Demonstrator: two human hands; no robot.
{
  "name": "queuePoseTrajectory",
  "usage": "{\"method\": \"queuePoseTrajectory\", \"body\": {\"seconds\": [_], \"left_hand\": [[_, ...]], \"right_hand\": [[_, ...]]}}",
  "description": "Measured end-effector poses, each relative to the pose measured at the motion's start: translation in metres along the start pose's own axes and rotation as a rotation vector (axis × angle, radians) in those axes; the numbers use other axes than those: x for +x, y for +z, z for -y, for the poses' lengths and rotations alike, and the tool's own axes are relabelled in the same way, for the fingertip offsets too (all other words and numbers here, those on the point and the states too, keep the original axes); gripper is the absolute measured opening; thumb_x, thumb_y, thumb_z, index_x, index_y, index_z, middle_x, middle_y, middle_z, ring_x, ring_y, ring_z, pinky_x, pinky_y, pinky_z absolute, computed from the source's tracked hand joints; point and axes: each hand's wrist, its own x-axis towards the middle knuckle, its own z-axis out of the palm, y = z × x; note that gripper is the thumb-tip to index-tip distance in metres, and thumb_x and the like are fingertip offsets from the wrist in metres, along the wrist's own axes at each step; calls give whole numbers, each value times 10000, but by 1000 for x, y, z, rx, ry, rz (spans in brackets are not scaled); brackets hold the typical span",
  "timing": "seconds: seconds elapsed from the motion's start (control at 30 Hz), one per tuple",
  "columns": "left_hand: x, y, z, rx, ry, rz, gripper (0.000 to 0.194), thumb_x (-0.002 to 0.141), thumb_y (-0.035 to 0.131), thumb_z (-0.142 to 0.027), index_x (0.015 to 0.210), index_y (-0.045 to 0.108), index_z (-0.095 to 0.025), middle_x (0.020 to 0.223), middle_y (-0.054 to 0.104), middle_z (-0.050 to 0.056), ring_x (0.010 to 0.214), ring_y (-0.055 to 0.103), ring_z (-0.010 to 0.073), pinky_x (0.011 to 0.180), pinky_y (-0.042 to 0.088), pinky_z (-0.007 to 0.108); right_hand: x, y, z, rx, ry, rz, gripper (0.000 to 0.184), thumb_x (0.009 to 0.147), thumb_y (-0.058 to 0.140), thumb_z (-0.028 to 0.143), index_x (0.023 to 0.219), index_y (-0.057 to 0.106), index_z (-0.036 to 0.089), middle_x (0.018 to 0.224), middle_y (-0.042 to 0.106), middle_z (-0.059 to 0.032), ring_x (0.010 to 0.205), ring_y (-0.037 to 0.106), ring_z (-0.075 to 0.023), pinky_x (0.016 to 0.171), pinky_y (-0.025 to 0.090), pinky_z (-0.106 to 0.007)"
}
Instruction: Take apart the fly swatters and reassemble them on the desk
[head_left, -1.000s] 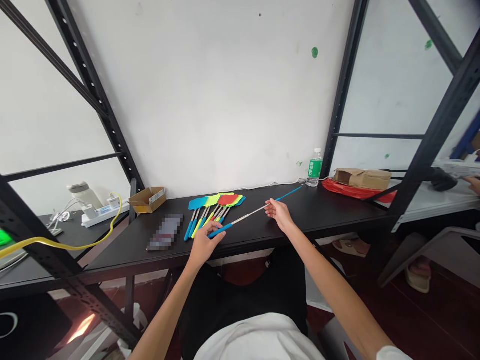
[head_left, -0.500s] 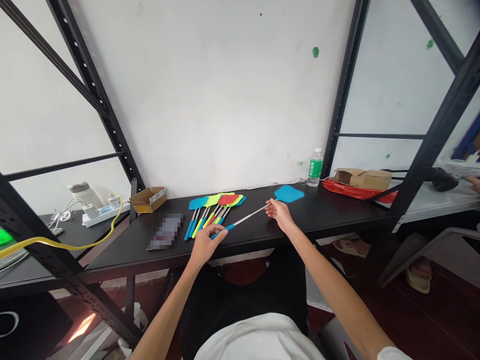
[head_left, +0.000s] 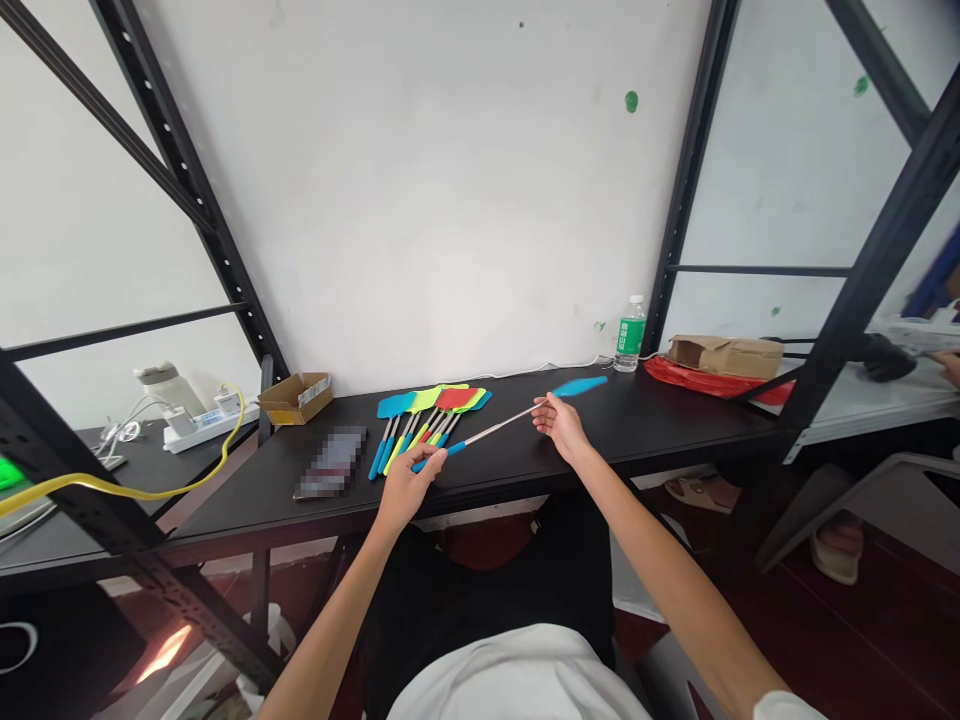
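A blue fly swatter (head_left: 498, 427) with an extended metal rod is held between my hands, above the black table (head_left: 637, 425). My left hand (head_left: 411, 480) is closed around its blue handle. My right hand (head_left: 556, 422) pinches the rod just below the blue paddle, which is tilted and seen nearly edge-on. Left of the held swatter lies a pile of fly swatters (head_left: 431, 425) with blue, yellow-green and red paddles. Their metal rods look short, and their handles point towards me.
A small open cardboard box (head_left: 298, 400) and a blurred-out phone-like object (head_left: 331, 463) lie at left. A water bottle (head_left: 630, 335) stands at the back right. Further right, a brown carton (head_left: 724, 357) rests on a red plastic bag (head_left: 675, 377). Dark metal posts (head_left: 686, 170) frame the table.
The held swatter has turned about its rod: its paddle went from edge-on to broad face up, and is now tilted nearly edge-on again. Both hands have stayed nearly in place.
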Motion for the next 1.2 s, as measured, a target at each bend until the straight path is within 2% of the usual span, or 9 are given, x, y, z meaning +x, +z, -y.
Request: {"method": "queuePoseTrajectory", "body": {"seconds": [0.13,0.23,0.37,0.67,0.87,1.07,1.2], "left_hand": [[1,0,1,9,7,11,453,927,511,-494,605,592,-186,653,613,28,686,622,189,681,461,284],[0,1,0,10,3,23,357,893,576,-482,695,630,-190,703,625,28,699,615,191,674,461,287],[-1,2,1,-7,8,13,255,821,677,-453,879,657,-205,867,654,40,810,623,204,696,477,288],[-1,2,4,59,4,4,253,819,675,-449,897,635,-211,926,640,41,847,614,204,720,477,296],[-2,3,-3,49,4,22,301,872,602,-493,890,655,-197,838,654,36,786,611,195,700,453,279],[-2,2,-6,88,27,61,465,937,486,-506,619,573,-177,613,559,8,616,547,156,625,403,261],[-2,3,-4,48,-10,40,333,895,570,-496,816,652,-183,678,584,7,649,563,161,630,425,262]], "right_hand": [[0,0,0,8,-8,4,258,842,667,430,784,691,180,628,675,-24,507,599,-110,463,460,-199],[-1,1,0,-16,-14,5,259,833,681,430,786,694,175,633,671,-29,513,599,-110,464,459,-195],[-2,2,0,-69,-14,5,258,843,668,411,785,706,163,634,669,-40,526,606,-112,478,465,-194],[0,1,-2,-79,-14,19,267,843,660,406,783,702,150,633,666,-37,530,612,-111,485,466,-195],[2,0,-4,-87,-13,14,269,848,650,405,787,695,147,653,676,-49,528,607,-109,481,456,-192],[2,-1,-4,-103,-21,39,290,829,663,436,796,698,150,671,678,-50,540,608,-112,488,458,-197],[1,-1,-3,-102,-18,30,303,814,675,457,793,691,156,663,675,-47,539,606,-112,493,457,-199]]}}
